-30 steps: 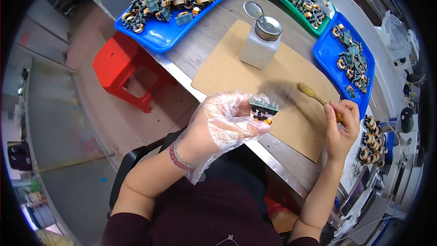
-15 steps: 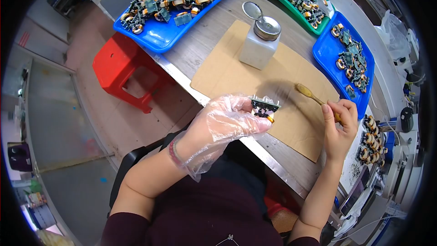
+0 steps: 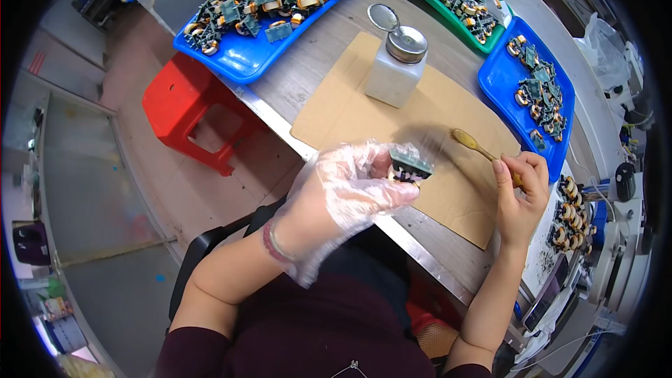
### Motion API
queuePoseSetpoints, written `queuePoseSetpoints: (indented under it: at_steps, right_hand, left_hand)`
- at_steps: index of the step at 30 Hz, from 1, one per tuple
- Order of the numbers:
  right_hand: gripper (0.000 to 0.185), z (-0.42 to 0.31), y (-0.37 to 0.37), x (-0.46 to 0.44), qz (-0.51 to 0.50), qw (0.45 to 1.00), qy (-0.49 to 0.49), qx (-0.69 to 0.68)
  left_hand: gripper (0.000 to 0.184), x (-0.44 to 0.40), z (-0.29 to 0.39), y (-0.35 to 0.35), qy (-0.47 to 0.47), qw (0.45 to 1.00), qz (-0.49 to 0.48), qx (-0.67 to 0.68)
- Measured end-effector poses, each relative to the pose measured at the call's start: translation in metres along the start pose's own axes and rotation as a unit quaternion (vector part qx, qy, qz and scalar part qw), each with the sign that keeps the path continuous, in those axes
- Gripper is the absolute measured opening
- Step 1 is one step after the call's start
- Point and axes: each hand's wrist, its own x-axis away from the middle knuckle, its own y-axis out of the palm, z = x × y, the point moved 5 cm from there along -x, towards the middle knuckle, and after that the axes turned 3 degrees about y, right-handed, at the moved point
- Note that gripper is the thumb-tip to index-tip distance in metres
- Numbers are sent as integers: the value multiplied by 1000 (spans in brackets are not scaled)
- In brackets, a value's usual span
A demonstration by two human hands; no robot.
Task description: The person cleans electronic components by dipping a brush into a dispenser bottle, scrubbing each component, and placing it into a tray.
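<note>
My left hand (image 3: pixel 350 185), in a clear plastic glove, grips a small green circuit board (image 3: pixel 411 162) with black and pale parts between thumb and fingers. Bare, my right hand (image 3: pixel 523 189) is closed round the handle of a yellowish brush (image 3: pixel 474 143), whose head points left, apart from the board. Both hands are over the near part of a brown cardboard sheet (image 3: pixel 343 108). On that sheet, beyond my left hand, stands a whitish square bottle (image 3: pixel 394 77) with a metal top and its round lid raised.
A blue tray (image 3: pixel 241 63) heaped with boards lies at the upper left, a green tray (image 3: pixel 486 47) at the top, another blue tray (image 3: pixel 495 73) at the right. More coil parts (image 3: pixel 570 217) lie at the right edge. A red stool (image 3: pixel 168 101) stands left of the table.
The board in my left hand has tilted and moved slightly right. The brush in my right hand has shifted a little to the left.
</note>
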Motion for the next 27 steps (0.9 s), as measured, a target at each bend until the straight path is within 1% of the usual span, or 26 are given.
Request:
queuePoseSetpoints:
  at_steps: [1, 2, 3, 4, 6, 10, 12, 14, 16, 17, 18, 20, 21, 22, 24, 25, 26, 27]
  right_hand:
    - [11, 0, 0, 0, 1, 1000, -1, -1]
    - [11, 0, 0, 0, 1, 1000, 0, -1]
    - [11, -1, 0, 0, -1, 1000, 1, 2]
    - [11, -2, 0, 0, -2, 1000, 2, 6]
    - [11, -1, 0, 0, -1, 1000, 2, 5]
    - [11, -1, 1, 1, -8, 1000, 9, 6]
    - [11, 0, 1, 1, -8, 1000, 10, 5]
    - [11, 0, 1, 1, -8, 1000, 12, 3]
    - [11, 0, 1, 1, -7, 1000, 5, 9]
    - [11, 1, 1, 1, -8, 1000, 9, 10]
    - [11, 2, 2, 1, -7, 1000, 8, 6]
    - [12, 2, 1, 1, -7, 1000, 8, 3]
    - [12, 2, 2, 1, -9, 1000, 6, 10]
    - [12, 2, 2, 0, -12, 1000, 3, 16]
    - [12, 2, 3, 1, -13, 1000, 5, 17]
    - [12, 3, 3, 1, -12, 1000, 7, 18]
    - [12, 3, 3, 0, -14, 1000, 6, 18]
    - [12, 4, 3, 0, -14, 1000, 6, 24]
  left_hand:
    - [27, -1, 9, -4, 122, 977, 29, -172]
    - [24, 0, 16, -6, 237, 910, 56, -337]
    - [28, -1, 23, -7, 336, 838, 70, -424]
    - [28, -3, 22, -9, 336, 838, 68, -424]
    - [27, -1, 26, -7, 378, 747, 94, -538]
    - [24, -5, 18, -12, 376, 755, 102, -528]
    - [28, -2, 17, -5, 462, 592, 105, -652]
    - [28, -1, 8, -8, 461, 583, 101, -661]
    - [28, 4, 3, -6, 430, 654, 40, -621]
    - [30, 9, 4, -7, 429, 681, 29, -593]
    - [30, 14, 8, -8, 427, 682, 26, -594]
    - [32, 15, 12, -18, 337, 744, 48, -575]
    - [34, 16, 14, -23, 338, 747, 81, -567]
    - [34, 16, 15, -25, 336, 747, 81, -567]
    - [33, 11, 17, -33, 288, 749, 112, -586]
    - [36, 9, 16, -34, 294, 734, 110, -602]
    - [36, 8, 14, -35, 293, 735, 111, -601]
    - [37, 8, 13, -32, 307, 706, 104, -630]
